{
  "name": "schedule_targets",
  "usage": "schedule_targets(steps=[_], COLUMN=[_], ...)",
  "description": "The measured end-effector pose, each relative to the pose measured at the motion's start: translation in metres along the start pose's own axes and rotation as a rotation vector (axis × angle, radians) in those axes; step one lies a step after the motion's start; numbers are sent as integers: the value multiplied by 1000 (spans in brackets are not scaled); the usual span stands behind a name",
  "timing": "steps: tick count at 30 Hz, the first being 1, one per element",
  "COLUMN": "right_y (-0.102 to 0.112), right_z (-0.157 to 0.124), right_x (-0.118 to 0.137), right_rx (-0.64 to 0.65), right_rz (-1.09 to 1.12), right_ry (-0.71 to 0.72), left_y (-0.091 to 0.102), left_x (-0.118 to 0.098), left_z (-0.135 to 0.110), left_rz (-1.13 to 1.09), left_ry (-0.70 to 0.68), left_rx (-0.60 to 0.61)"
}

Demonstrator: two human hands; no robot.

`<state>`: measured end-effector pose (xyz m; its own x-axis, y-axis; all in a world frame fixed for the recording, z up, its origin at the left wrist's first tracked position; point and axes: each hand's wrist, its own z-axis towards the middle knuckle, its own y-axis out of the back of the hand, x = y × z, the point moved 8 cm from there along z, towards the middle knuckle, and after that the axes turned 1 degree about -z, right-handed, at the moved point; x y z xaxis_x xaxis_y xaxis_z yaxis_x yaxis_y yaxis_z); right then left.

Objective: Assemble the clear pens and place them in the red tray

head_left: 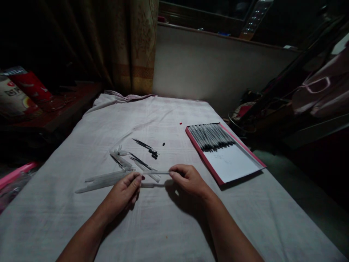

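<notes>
A thin, clear pen barrel (156,172) is stretched level between my two hands, just above the cloth. My left hand (125,191) pinches its left end, and my right hand (192,180) pinches the right end with thumb and forefinger. Loose clear barrels (103,180) lie beside and beyond my left hand. Dark pen refills (140,162) rest just past the held barrel, with more refills (143,144) farther back. Several small black caps (154,154) sit near them, and a single black cap (164,144) lies apart.
Right of my hands, a shallow pink-edged box (226,167) holds a row of clear pens with black ends (209,136). A tiny red piece (180,123) lies on the white cloth (163,225). Packets (35,85) stand on a side table at left; a curtain (141,47) hangs behind.
</notes>
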<state>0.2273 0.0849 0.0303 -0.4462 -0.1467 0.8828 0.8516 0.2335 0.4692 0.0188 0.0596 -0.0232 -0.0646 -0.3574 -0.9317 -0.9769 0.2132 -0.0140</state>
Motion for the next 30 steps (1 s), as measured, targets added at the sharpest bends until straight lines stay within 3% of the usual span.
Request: schedule_targets(steps=[3,7,10,13,18,30], right_y=[66,182,229,237,220,217], right_z=[3,-4,1,13,29,36], right_x=[-12,-58,-88,-101,-105,-94], right_rx=[-323,-920,-1045,-991,-878,-851], right_rz=[-53,-178,-360,-507,-660,-765], right_ry=[5,-156,-396,-560,-675,-623], left_y=[9,16,16,15,17,16], left_x=[-6,-8,-7,-6,-2,1], left_z=[0,1,3,4,7,7], left_rz=[-118,-218,-246,-257,-264,-263], left_ry=[-9,-13,-8,-7,-13,-35], left_rx=[-46,-63,-49,-46,-46,-18])
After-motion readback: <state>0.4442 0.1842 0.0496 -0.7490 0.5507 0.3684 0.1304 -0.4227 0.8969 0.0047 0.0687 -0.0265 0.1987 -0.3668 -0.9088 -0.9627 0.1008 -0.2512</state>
